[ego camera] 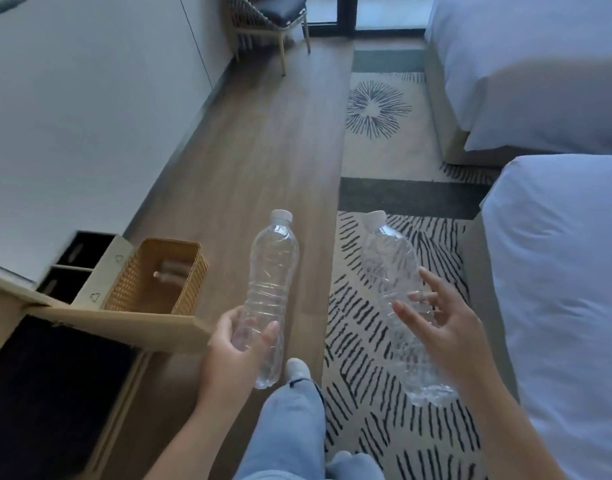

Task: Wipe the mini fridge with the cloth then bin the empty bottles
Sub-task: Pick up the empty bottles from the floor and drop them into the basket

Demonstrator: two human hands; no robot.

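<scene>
I have an empty bottle in each hand. My left hand (pixel 228 344) is wrapped round the lower body of the left bottle (pixel 273 271). My right hand (pixel 446 323), fingers spread wider, holds the right bottle (pixel 387 258) between thumb and fingers. The hands are apart, and both bottles point cap-forward, away from me, with their long axes roughly parallel. The woven basket (pixel 193 282) stands low, ahead and to the left of both hands. The left bottle is near the basket, on its right, and the right bottle is farther off on that same side. Something pale in the basket is too blurred to name. Just left of the basket is a two-slot bin (pixel 103 271). I judge my left hand should swing across first.
</scene>
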